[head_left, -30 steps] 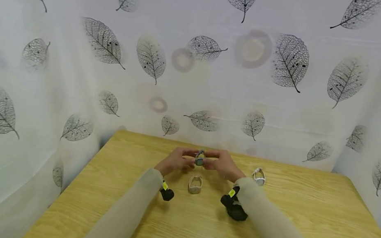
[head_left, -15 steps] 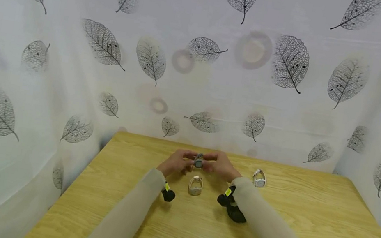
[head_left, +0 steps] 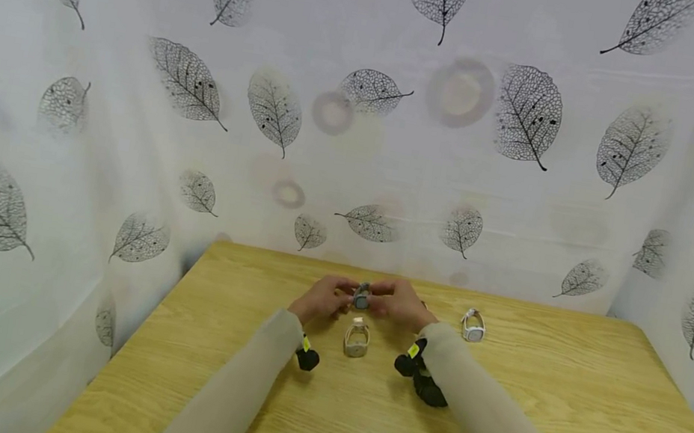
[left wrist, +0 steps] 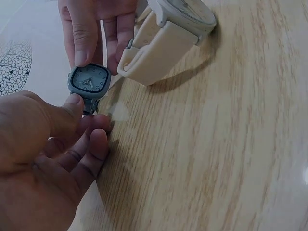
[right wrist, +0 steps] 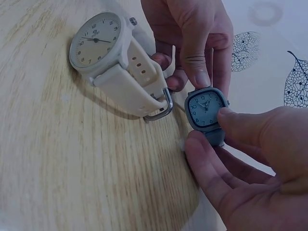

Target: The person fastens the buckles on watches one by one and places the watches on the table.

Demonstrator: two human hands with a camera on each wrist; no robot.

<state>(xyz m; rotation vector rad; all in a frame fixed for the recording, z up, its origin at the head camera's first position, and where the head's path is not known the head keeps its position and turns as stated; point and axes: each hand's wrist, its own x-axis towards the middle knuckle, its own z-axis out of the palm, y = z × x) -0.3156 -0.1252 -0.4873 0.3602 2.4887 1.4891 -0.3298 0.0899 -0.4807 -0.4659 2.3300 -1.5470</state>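
Both hands pinch a grey-green wristwatch (head_left: 362, 301) with a rounded square dial, near the far edge of the table. My left hand (head_left: 325, 299) has its thumb on one side of the watch case, as the left wrist view shows. From the opposite side my right hand (head_left: 399, 305) grips it with thumb and fingers. The small watch's dial (right wrist: 206, 109) faces up toward me, and its strap is partly hidden by fingers. Just nearer to me, a cream wristwatch (head_left: 357, 341) with a round dial stands on its side, its strap buckled in a loop (right wrist: 130, 89).
To the right of my right hand a white wristwatch (head_left: 473, 330) rests on the wooden table (head_left: 536, 398), its strap also looped. A white curtain (head_left: 355, 165) with leaf prints hangs behind the table and along both sides. Wrist cameras (head_left: 307, 356) sit under the sleeves.
Both hands have come down and slightly toward me with the grey-green watch between them. Its dial now sits closer to the cream watch. The other two watches stay put.
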